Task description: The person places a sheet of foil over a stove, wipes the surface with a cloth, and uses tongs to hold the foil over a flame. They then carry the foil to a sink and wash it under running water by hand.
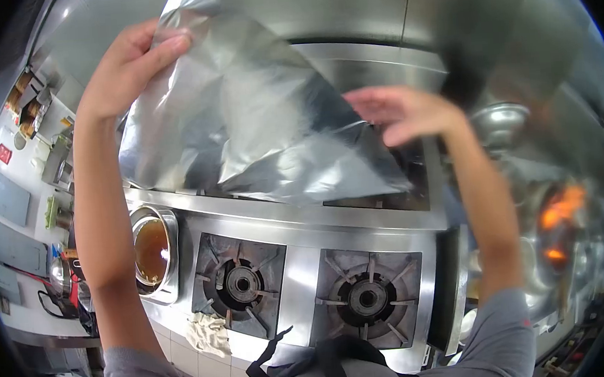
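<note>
A large crinkled sheet of foil (262, 114) hangs above the back of the steel stove. My left hand (135, 60) grips its upper left part, thumb pressed on the front. At the sheet's right edge is my right hand (405, 111), somewhat blurred, with its fingers apart; whether the fingertips touch the foil is hard to tell. The foil hides much of the rear of the stove. Below it are a left burner (242, 284) and a right burner (368, 297), both with bare grates and no visible flame.
A pot of brown liquid (152, 251) stands left of the burners. A crumpled cloth (208, 334) lies at the front edge. Orange flames (562, 209) rise at the right, near a metal bowl (500, 122). Shelves with kitchen items line the far left.
</note>
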Tool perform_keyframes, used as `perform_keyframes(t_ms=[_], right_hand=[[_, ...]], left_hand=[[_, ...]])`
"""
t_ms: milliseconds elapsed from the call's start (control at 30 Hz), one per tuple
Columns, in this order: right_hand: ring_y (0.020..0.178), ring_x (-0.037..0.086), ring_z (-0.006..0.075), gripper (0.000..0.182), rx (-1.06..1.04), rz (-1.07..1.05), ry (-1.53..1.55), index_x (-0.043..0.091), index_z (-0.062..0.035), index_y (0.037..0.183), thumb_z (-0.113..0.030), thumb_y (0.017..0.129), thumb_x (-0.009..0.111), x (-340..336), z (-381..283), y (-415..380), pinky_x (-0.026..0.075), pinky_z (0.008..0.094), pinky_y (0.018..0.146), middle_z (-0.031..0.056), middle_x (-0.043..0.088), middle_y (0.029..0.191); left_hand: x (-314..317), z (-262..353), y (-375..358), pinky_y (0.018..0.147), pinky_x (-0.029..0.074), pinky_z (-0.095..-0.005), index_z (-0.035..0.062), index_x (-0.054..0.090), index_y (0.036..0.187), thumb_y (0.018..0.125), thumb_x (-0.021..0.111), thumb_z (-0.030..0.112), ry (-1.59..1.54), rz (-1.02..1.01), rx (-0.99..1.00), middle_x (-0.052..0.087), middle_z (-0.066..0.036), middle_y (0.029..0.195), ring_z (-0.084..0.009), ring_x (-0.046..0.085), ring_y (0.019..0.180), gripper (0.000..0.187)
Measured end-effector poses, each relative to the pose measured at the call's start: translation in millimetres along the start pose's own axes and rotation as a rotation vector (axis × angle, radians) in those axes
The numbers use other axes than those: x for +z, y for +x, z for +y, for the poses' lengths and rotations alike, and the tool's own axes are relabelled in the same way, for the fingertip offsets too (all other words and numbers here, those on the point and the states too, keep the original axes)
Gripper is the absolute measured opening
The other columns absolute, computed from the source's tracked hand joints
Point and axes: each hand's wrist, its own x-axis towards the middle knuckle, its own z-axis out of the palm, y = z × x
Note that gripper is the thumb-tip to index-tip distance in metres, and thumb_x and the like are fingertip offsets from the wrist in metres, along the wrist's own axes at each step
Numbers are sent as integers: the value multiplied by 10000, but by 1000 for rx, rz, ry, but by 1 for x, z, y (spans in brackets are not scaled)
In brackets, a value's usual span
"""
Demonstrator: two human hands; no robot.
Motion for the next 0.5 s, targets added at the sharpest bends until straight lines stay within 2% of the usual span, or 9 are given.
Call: perform_keyframes(t_ms=[33, 100, 167, 233, 300, 367, 400, 433, 500], right_hand=[[1211, 480, 241, 823, 27, -13, 112, 369, -8, 1374, -200, 693, 788, 7, 7, -3, 367, 356, 1034, 154, 487, 1322], [1184, 503, 233, 791, 96, -55, 139, 366, 8, 1368, -161, 711, 773, 14, 21, -14, 391, 359, 1015, 150, 508, 1295], [1144, 531, 220, 742, 178, 29, 213, 396, 6, 1344, -134, 718, 767, 14, 18, -31, 422, 345, 984, 146, 540, 1248], [1090, 561, 194, 682, 199, -30, 91, 433, 6, 1305, -121, 723, 765, 6, 16, -45, 462, 319, 932, 148, 567, 1196], [936, 624, 162, 489, 295, 34, -21, 522, -10, 1169, -76, 739, 743, -1, 23, -51, 504, 304, 844, 119, 629, 1064], [863, 627, 147, 392, 299, 169, -158, 547, -17, 1121, -151, 791, 710, -10, 35, -53, 500, 293, 802, 96, 642, 1009], [842, 614, 152, 411, 299, 352, 3, 557, -32, 1136, -299, 840, 659, -4, 31, -52, 482, 294, 788, 92, 636, 998], [939, 594, 186, 514, 320, 541, 210, 527, -63, 1218, -414, 853, 611, -7, 32, -48, 464, 321, 827, 111, 610, 1073], [1077, 547, 237, 700, 177, 623, 391, 437, -70, 1325, -485, 801, 644, -15, 25, -49, 448, 369, 889, 146, 562, 1180]], left_hand=[[-1, -5, 6, 586, 376, -193, 44, 651, 955, 896, 617, 208, -3, 7, -4, 554, 58, 741, -25, 454, 649, 178], [4, -17, 21, 534, 338, -184, 59, 656, 971, 899, 611, 253, 29, 23, 81, 547, 64, 708, -15, 428, 599, 212], [11, -24, 34, 540, 340, -184, 49, 635, 1005, 905, 602, 252, 13, 33, 42, 534, 73, 735, -16, 430, 616, 228], [19, -34, 51, 546, 342, -184, 40, 613, 1039, 912, 593, 251, -4, 40, 13, 521, 82, 761, -17, 433, 633, 247], [30, -54, 75, 619, 391, -197, 37, 612, 1053, 902, 607, 283, -90, 132, 28, 555, 63, 795, -35, 480, 692, 289], [39, -70, 100, 657, 403, -206, 37, 611, 1062, 893, 617, 294, -101, 175, 43, 573, 55, 819, -43, 497, 726, 308], [48, -76, 113, 695, 414, -216, 37, 611, 1072, 885, 627, 305, -91, 236, 37, 590, 46, 843, -51, 513, 760, 327], [56, -78, 128, 695, 414, -216, 37, 611, 1072, 885, 627, 305, -105, 217, 38, 590, 46, 843, -51, 513, 760, 327], [63, -77, 150, 681, 398, -214, 50, 631, 1046, 851, 662, 337, 80, 209, 106, 605, 42, 849, -49, 509, 771, 348]])
